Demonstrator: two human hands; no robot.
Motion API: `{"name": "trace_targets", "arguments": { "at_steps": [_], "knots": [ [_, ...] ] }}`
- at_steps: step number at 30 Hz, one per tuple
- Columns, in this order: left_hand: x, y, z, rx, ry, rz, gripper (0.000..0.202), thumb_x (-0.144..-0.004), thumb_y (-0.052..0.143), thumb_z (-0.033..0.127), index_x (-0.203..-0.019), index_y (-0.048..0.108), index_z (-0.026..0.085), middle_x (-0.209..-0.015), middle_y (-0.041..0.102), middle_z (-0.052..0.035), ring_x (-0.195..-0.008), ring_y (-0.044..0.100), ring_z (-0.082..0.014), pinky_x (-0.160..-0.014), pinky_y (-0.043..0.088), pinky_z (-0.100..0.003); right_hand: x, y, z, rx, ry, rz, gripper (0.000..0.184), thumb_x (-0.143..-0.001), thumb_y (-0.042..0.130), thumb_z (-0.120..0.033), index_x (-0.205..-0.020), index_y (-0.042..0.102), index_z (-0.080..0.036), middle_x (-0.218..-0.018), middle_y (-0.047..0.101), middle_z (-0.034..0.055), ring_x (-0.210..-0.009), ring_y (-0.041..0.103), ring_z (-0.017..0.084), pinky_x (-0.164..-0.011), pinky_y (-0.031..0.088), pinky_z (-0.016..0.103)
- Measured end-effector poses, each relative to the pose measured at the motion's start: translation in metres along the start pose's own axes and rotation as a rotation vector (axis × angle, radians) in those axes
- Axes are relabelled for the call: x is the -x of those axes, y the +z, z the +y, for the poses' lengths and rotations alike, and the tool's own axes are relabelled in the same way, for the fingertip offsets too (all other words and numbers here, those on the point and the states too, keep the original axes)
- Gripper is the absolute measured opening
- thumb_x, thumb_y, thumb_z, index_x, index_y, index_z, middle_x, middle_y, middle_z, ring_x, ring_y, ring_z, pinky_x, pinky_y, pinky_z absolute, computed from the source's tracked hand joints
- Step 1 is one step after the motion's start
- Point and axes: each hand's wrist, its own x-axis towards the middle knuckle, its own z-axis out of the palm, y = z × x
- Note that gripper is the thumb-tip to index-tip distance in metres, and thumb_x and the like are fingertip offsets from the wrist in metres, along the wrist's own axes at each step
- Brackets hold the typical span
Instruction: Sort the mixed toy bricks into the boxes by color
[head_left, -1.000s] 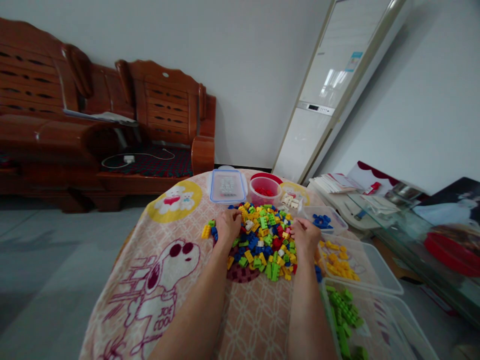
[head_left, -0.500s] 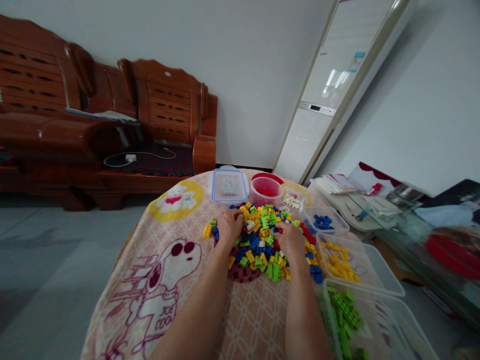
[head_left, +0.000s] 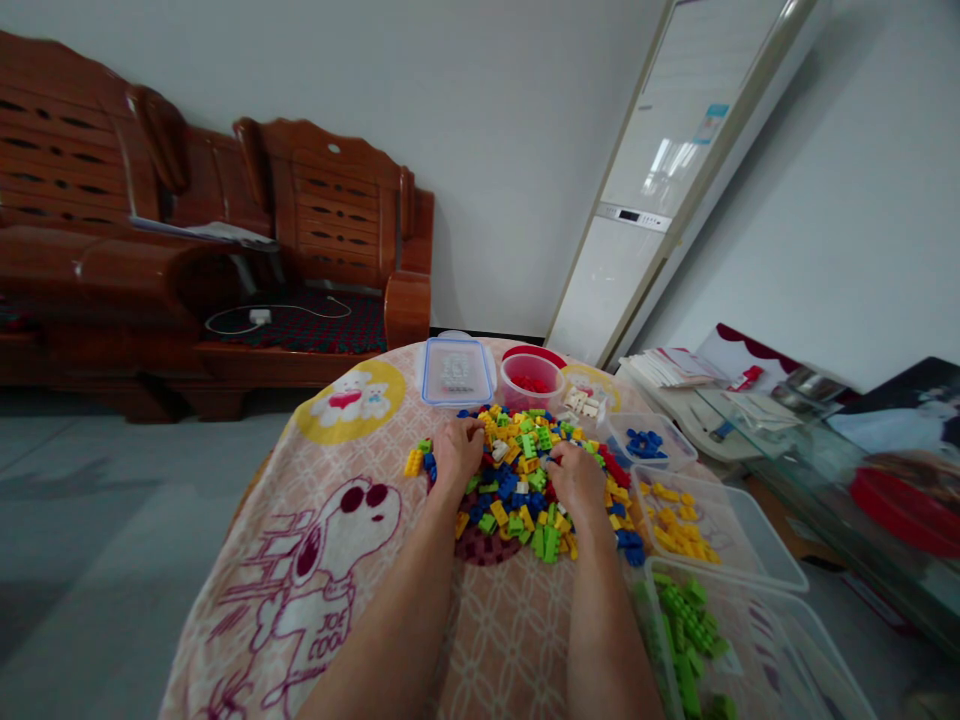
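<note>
A heap of small toy bricks (head_left: pixel 525 470) in yellow, green, blue, red and white lies on a table covered with a pink cartoon cloth (head_left: pixel 330 560). My left hand (head_left: pixel 456 452) rests on the heap's left edge, fingers curled down into the bricks. My right hand (head_left: pixel 576 477) lies on the right half of the heap, fingers bent onto the bricks. What either hand grips is hidden under the fingers.
Clear tubs sit to the right: blue bricks (head_left: pixel 645 443), yellow bricks (head_left: pixel 675 520), green bricks (head_left: pixel 686 625). A red-brick tub (head_left: pixel 531 382) and a lidded box (head_left: pixel 454 372) stand behind the heap. A wooden sofa (head_left: pixel 225 260) is at the left, a standing air conditioner (head_left: pixel 652 190) at the back.
My right hand has moved left from the heap's right edge, near the tubs, onto the heap itself. My left hand has stayed put.
</note>
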Motion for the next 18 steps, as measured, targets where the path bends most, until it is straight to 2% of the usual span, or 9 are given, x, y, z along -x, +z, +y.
{"name": "trace_targets", "arguments": {
  "at_steps": [4,13,16,18],
  "knots": [
    [0.0,-0.001,0.001,-0.003,-0.005,-0.022,0.032,-0.09,0.054,0.02,-0.11,0.079,0.02,-0.111,0.078,-0.0061,-0.104,0.07,-0.0231,-0.095,0.051,-0.033,0.0,-0.003,0.004,-0.043,-0.013,-0.023,0.015,-0.089,0.062,-0.023,-0.096,0.075,-0.025,-0.096,0.077,0.004,-0.094,0.068,0.019,-0.074,0.042,0.026],
    [-0.001,0.001,-0.001,0.003,-0.004,-0.011,0.032,-0.09,0.054,0.021,-0.11,0.079,0.019,-0.114,0.077,-0.0071,-0.108,0.069,-0.0245,-0.098,0.05,-0.035,0.0,0.006,0.004,0.039,-0.032,0.005,0.016,-0.085,0.065,-0.024,-0.098,0.074,-0.022,-0.097,0.077,0.0067,-0.094,0.069,0.021,-0.073,0.043,0.026],
    [-0.001,0.002,-0.002,-0.004,0.002,-0.002,0.032,-0.09,0.054,0.022,-0.11,0.079,0.02,-0.113,0.077,-0.0064,-0.108,0.069,-0.0241,-0.097,0.05,-0.034,-0.002,0.007,0.009,-0.09,-0.046,0.018,0.011,-0.084,0.066,-0.029,-0.086,0.073,-0.021,-0.089,0.076,0.0059,-0.088,0.07,0.02,-0.072,0.045,0.026],
    [-0.002,0.003,-0.003,-0.003,0.003,0.008,0.031,-0.089,0.055,0.022,-0.109,0.079,0.022,-0.112,0.078,-0.0056,-0.107,0.069,-0.0236,-0.097,0.05,-0.034,-0.005,0.008,0.015,-0.275,-0.038,0.04,0.014,-0.081,0.067,-0.034,-0.08,0.072,-0.021,-0.08,0.075,0.0051,-0.08,0.07,0.02,-0.069,0.048,0.027]
  ]
}}
